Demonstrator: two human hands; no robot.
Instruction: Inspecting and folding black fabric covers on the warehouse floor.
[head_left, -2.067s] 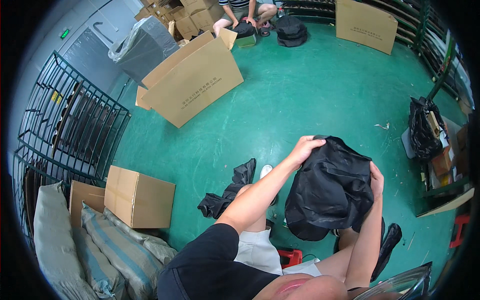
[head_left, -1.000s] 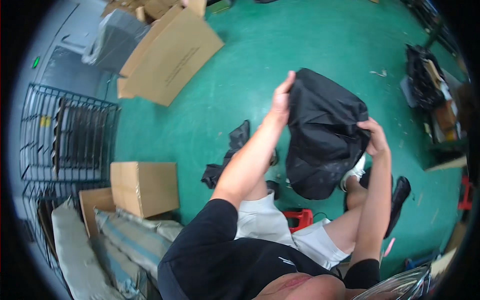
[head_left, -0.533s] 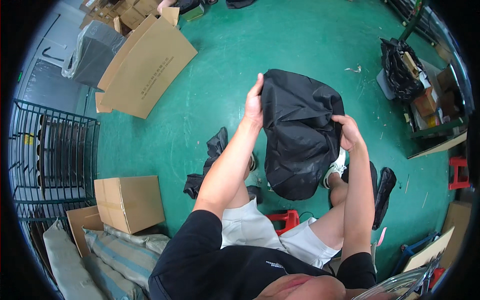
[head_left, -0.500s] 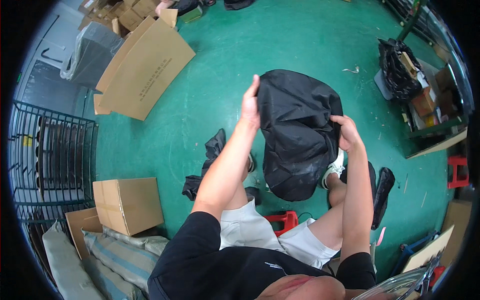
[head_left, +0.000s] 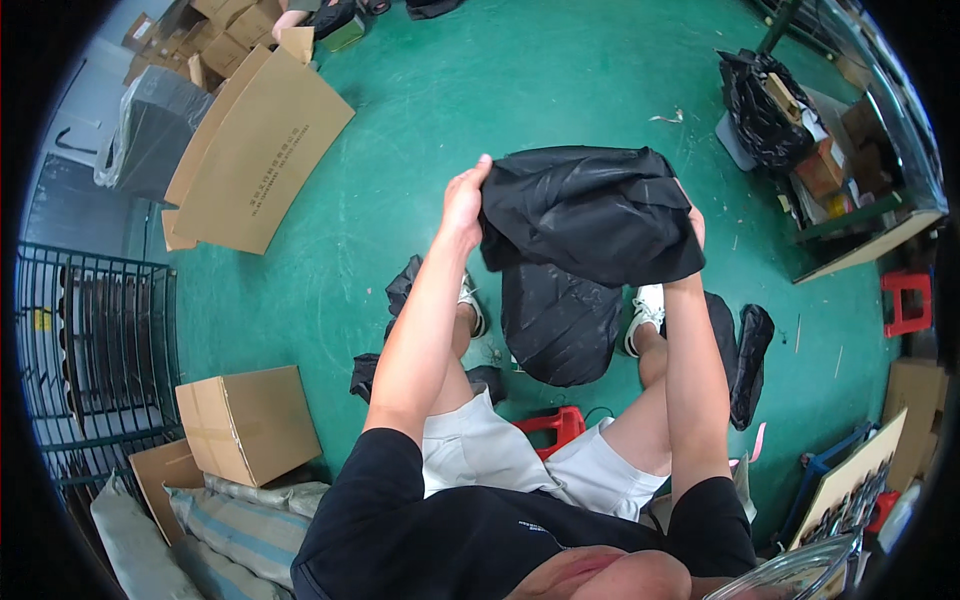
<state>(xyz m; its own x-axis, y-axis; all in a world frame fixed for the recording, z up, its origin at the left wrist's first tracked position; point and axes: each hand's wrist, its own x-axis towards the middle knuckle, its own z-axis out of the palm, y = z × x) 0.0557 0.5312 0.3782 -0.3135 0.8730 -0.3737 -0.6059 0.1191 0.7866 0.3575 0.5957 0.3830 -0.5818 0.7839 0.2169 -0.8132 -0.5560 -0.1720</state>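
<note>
A limp, creased piece of black cloth (head_left: 590, 215) is stretched between my two hands in front of me. My left hand (head_left: 465, 203) grips its left edge, with the thumb pointing up. At the right edge my right hand (head_left: 697, 225) is closed on the cloth, its fingers mostly hidden behind the folds. Just below, a rounded black cloth shape (head_left: 560, 330) shows between my feet; I cannot tell whether it belongs to the held cloth or lies apart. Other black bundles lie by my left foot, and a long black bundle (head_left: 750, 365) lies right of my right foot.
A red stool (head_left: 560, 430) is beneath me. At the left stand a small carton (head_left: 250, 425), stuffed sacks (head_left: 240, 530) and a wire rack (head_left: 100, 340); a large open carton (head_left: 265, 150) is farther back. A lined bin (head_left: 765, 110) stands at right. Part of another person shows far off.
The cloth has gone from hanging long to bunched and folded across, spread wider between my hands. Both hands keep hold of it. The view has shifted slightly.
</note>
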